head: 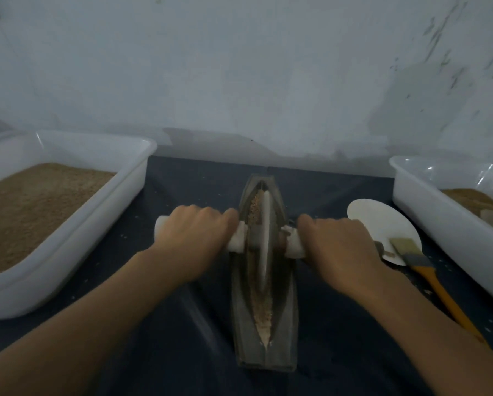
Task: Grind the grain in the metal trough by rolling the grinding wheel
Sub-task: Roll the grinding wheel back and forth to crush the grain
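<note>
I am holding the grinding wheel [264, 241] by its axle, one hand on each side. My left hand [195, 234] is curling over the white-wrapped handle [236, 238] on the left of the metal trough [264, 281], and my right hand [338, 247] is curling over the matching wrapped end on the right. The hands are sitting well apart, with the trough between them, and each one is gripping its own end of the handle.

The relation I am watching is the trough's long axis: it is running straight away from me, from near my body toward the wall, while the axle is lying crosswise to it. The wheel is standing upright on its edge in the groove, a little beyond the trough's middle. Both hands are about equally far out, so neither is leading.

The grain [264, 318] is lying along the groove, coarser kernels showing at the far end beside the wheel and a paler strip stretching toward the near tip. I judge the coming stroke needs an even pull on both ends, or the wheel may twist and ride up a wall.

A white tub [68, 224] of brown grain is sitting on the bench at left; a brush [428, 270] is lying at right.
</note>
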The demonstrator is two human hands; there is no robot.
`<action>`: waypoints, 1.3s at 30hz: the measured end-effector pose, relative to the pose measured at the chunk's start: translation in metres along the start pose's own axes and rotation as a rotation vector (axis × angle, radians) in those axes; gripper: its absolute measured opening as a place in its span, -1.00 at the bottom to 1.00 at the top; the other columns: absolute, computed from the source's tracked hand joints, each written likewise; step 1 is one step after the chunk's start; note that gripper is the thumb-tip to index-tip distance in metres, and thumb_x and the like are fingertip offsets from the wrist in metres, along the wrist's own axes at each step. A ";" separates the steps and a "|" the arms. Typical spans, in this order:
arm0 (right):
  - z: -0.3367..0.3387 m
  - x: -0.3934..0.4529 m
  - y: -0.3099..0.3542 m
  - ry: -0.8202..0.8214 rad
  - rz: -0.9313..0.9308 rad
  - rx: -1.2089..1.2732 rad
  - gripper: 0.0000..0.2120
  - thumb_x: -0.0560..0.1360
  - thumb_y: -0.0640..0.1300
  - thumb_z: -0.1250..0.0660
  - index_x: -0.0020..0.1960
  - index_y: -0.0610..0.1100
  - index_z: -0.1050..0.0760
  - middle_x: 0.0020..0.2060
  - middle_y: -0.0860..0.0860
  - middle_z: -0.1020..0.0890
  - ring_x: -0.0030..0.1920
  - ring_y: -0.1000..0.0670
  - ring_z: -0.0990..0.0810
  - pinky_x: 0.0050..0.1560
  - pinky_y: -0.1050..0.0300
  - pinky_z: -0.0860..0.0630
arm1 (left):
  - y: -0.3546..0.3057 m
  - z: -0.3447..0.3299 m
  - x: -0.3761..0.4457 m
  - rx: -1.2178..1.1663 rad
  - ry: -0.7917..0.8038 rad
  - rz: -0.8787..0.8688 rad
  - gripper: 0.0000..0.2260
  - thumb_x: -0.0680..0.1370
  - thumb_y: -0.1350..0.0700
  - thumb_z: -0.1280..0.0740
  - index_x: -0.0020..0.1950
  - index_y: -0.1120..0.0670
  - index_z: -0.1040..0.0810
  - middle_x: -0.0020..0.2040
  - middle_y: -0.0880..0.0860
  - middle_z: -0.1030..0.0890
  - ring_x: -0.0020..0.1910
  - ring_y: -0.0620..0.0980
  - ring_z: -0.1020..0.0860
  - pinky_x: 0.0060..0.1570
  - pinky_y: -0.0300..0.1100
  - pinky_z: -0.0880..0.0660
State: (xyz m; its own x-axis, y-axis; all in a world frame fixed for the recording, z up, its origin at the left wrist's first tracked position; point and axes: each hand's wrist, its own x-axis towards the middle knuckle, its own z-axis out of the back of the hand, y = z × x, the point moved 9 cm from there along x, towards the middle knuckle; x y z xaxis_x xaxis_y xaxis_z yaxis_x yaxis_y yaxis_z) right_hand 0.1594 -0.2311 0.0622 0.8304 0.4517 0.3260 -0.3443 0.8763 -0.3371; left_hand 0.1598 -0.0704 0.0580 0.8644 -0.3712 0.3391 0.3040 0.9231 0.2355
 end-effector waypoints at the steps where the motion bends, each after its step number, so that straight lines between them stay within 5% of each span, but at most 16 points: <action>1: 0.008 -0.013 0.006 -0.017 0.031 -0.020 -0.64 0.26 -0.03 -0.52 -0.11 -0.02 -0.37 -0.35 0.04 -0.57 -0.42 -0.02 -0.52 -0.41 0.13 -0.21 | -0.004 0.005 -0.012 -0.021 0.008 -0.016 -0.56 0.41 0.01 -0.40 -0.15 -0.10 -0.07 -0.30 -0.10 -0.32 -0.37 -0.03 -0.31 -0.33 -0.11 -0.25; 4: 0.036 -0.036 0.014 -0.135 0.090 0.057 -0.38 -0.14 -0.17 -0.64 -0.30 -0.02 -0.26 -0.56 0.09 -0.26 -0.64 0.00 -0.20 -0.53 0.23 -0.04 | -0.019 0.034 -0.043 -0.015 -0.104 -0.124 -0.42 0.13 0.04 -0.56 -0.17 -0.09 -0.16 -0.40 -0.11 -0.29 -0.50 -0.06 -0.28 -0.46 -0.17 -0.17; 6: 0.035 -0.038 0.012 -0.126 0.089 0.080 -0.26 -0.19 -0.18 -0.64 -0.28 -0.01 -0.16 -0.58 0.09 -0.23 -0.66 -0.01 -0.16 -0.51 0.25 -0.03 | -0.019 0.038 -0.050 0.006 -0.107 -0.134 -0.41 0.01 0.07 -0.59 -0.22 -0.05 -0.22 -0.46 -0.08 -0.28 -0.57 -0.05 -0.26 -0.51 -0.19 -0.12; 10: 0.004 -0.012 0.004 -0.035 0.030 -0.029 -0.48 0.18 -0.08 -0.56 -0.22 0.00 -0.18 -0.46 0.06 -0.49 -0.54 -0.02 -0.36 -0.46 0.17 -0.08 | -0.011 0.012 -0.026 0.098 -0.053 -0.077 -0.42 0.20 0.02 -0.52 -0.19 -0.08 -0.07 -0.42 -0.10 -0.16 -0.49 -0.08 -0.16 -0.47 -0.21 -0.02; 13: -0.015 0.022 -0.007 0.003 -0.027 0.056 -0.65 0.42 -0.04 -0.38 -0.13 0.00 -0.17 -0.26 0.05 -0.56 -0.40 -0.02 -0.35 -0.36 0.10 -0.22 | 0.005 -0.006 0.007 0.047 -0.057 0.044 -0.62 0.42 0.04 -0.36 -0.18 -0.07 -0.10 -0.34 -0.08 -0.35 -0.39 -0.01 -0.37 -0.36 -0.12 -0.22; 16: -0.023 0.044 -0.018 -0.024 -0.051 0.094 -0.73 0.45 -0.04 -0.37 -0.07 -0.04 -0.27 -0.19 -0.01 -0.59 -0.27 -0.09 -0.53 -0.32 0.06 -0.30 | 0.011 -0.011 0.033 0.060 -0.087 0.056 -0.71 0.46 0.06 -0.32 -0.15 -0.04 -0.17 -0.21 -0.04 -0.53 -0.28 0.06 -0.54 -0.33 -0.09 -0.26; 20: -0.023 0.042 -0.017 -0.054 -0.034 0.079 -0.71 0.44 0.01 -0.38 -0.04 -0.07 -0.29 -0.19 -0.03 -0.60 -0.25 -0.14 -0.56 -0.34 0.06 -0.25 | 0.011 -0.013 0.038 0.069 -0.081 0.044 -0.69 0.45 0.08 -0.34 -0.13 -0.02 -0.16 -0.19 -0.02 -0.55 -0.29 0.09 -0.51 -0.35 -0.08 -0.23; 28: 0.022 -0.021 0.012 -0.093 0.077 -0.076 -0.69 0.33 -0.05 -0.46 -0.11 -0.08 -0.35 -0.33 0.00 -0.58 -0.38 -0.11 -0.55 -0.41 0.11 -0.23 | -0.007 0.017 -0.030 0.027 -0.101 0.033 -0.65 0.40 0.11 -0.35 -0.17 -0.03 -0.14 -0.36 -0.09 -0.27 -0.43 0.02 -0.26 -0.43 -0.13 -0.13; 33: 0.047 -0.049 0.009 -0.193 0.067 -0.054 -0.54 0.02 -0.23 -0.59 -0.27 -0.14 -0.35 -0.53 -0.04 -0.47 -0.59 -0.16 -0.42 -0.48 0.15 -0.12 | -0.022 0.054 -0.057 0.061 -0.215 -0.086 -0.44 0.11 0.18 -0.53 -0.23 -0.01 -0.14 -0.44 -0.12 -0.18 -0.54 -0.03 -0.10 -0.44 -0.28 0.13; 39: -0.007 -0.003 -0.005 -0.036 -0.036 0.025 -0.60 0.41 0.04 -0.39 -0.14 -0.01 -0.14 -0.25 -0.02 -0.58 -0.39 -0.08 -0.35 -0.37 0.10 -0.17 | -0.008 0.014 -0.012 0.146 -0.122 0.009 -0.65 0.38 0.11 -0.38 -0.18 -0.01 -0.15 -0.37 -0.08 -0.30 -0.49 -0.03 -0.14 -0.48 -0.17 0.03</action>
State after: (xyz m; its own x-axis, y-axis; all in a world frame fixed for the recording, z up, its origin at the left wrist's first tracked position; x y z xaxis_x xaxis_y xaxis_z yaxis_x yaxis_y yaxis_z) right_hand 0.1615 -0.2383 0.0572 0.8262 0.4255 0.3692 -0.3258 0.8956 -0.3029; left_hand 0.1416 -0.0751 0.0647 0.8090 -0.3806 0.4479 0.2273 0.9053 0.3587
